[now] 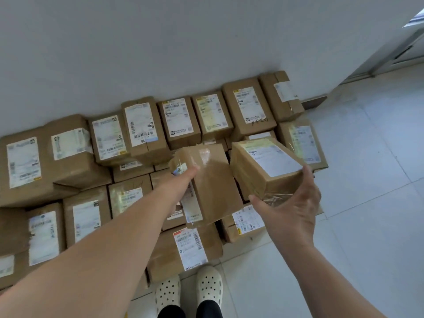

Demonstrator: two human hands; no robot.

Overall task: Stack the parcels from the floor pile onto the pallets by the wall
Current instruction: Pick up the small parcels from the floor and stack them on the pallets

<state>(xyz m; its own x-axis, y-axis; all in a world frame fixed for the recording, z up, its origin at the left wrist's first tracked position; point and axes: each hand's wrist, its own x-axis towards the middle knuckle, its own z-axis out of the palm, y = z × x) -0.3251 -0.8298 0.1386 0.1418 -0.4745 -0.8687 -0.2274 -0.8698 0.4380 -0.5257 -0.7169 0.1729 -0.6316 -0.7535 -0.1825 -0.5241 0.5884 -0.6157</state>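
Labelled parcel (pixel 266 161) is seeming light, stiff; right hand (pixel 296 207) is cupping its end, fingers (pixel 308 177) spread; left hand (pixel 187 173) is holding taped parcel (pixel 213 187), fingers hidden.

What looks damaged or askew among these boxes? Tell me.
The label on the second box from the left by the wall is wrinkled and lifting; the box's front looks dented. Nothing else stands out.

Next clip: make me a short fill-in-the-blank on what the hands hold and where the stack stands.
1. The right hand grips the labelled parcel, whose label faces ____.
2. The left hand holds the taped parcel, which is to the ____ of the labelled one.
3. The far row of parcels stands against the ____.
Missing words: up; left; wall.
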